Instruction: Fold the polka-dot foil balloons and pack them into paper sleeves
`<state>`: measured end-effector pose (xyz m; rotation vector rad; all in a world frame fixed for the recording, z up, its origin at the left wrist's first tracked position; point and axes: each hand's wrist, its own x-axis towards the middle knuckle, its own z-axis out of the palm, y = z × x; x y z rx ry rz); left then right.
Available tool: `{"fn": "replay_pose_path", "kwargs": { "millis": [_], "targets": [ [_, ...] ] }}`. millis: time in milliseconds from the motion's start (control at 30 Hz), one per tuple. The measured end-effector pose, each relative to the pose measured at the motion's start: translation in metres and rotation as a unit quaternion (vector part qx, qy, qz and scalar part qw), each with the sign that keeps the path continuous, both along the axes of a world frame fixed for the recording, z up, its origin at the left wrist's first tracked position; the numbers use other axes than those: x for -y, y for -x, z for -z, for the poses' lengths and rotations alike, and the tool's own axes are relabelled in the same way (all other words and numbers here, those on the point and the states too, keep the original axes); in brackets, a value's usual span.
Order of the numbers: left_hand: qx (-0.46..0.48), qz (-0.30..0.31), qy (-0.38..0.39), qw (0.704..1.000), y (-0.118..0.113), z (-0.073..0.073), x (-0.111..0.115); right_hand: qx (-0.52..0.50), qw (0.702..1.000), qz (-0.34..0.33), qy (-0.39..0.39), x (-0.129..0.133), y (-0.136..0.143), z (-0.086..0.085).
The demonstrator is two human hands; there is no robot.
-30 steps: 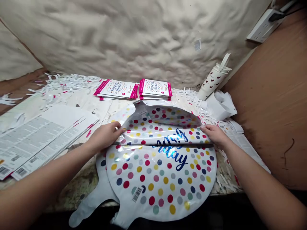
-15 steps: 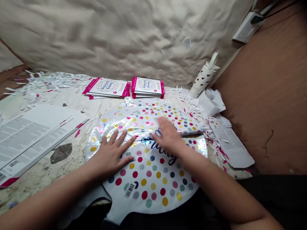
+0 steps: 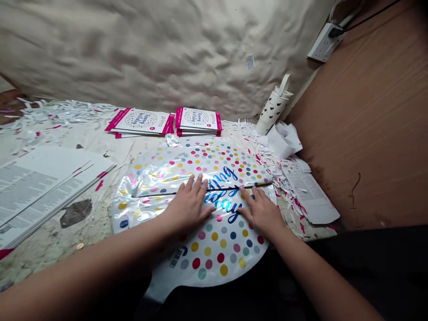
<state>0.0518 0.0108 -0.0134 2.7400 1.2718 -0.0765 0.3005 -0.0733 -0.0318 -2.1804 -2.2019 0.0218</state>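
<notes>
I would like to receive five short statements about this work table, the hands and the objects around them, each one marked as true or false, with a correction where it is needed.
1. The left hand is on the dotted foil. True.
2. The right hand is holding a bottle. False: it is also on the dotted foil.
3. Shredded paper strips lie on the table. True.
4. The white power socket has nothing plugged in. False: a black plug is in it.
5. The lettering on the foil is blue. True.
</notes>
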Motion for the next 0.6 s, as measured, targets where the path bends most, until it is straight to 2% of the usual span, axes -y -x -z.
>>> {"fn": "replay_pose_path", "kwargs": {
  "millis": [100,167,233,333,433,600],
  "targets": [
    [-0.001,0.002,0.025,1.0,-0.012,0.008,0.002,-0.103,0.988,0.117,0.008,-0.02,0.002,-0.004],
    [0.012,0.004,0.022,1.0,-0.01,0.013,0.002,-0.23,0.954,0.191,-0.005,-0.034,-0.012,-0.007],
    [0.021,0.005,0.023,0.999,-0.008,0.016,0.002,-0.324,0.915,0.238,-0.04,-0.044,-0.028,-0.01],
    [0.026,0.01,0.034,0.999,-0.008,0.016,0.002,-0.37,0.884,0.265,-0.107,-0.048,-0.035,-0.009],
    [0.025,0.012,0.047,0.999,-0.009,0.014,0.003,-0.426,0.845,0.28,-0.162,-0.043,-0.024,-0.004],
    [0.037,0.006,0.048,0.998,-0.01,0.007,0.003,-0.602,0.73,0.289,-0.148,-0.034,-0.014,0.002]
  ]
}}
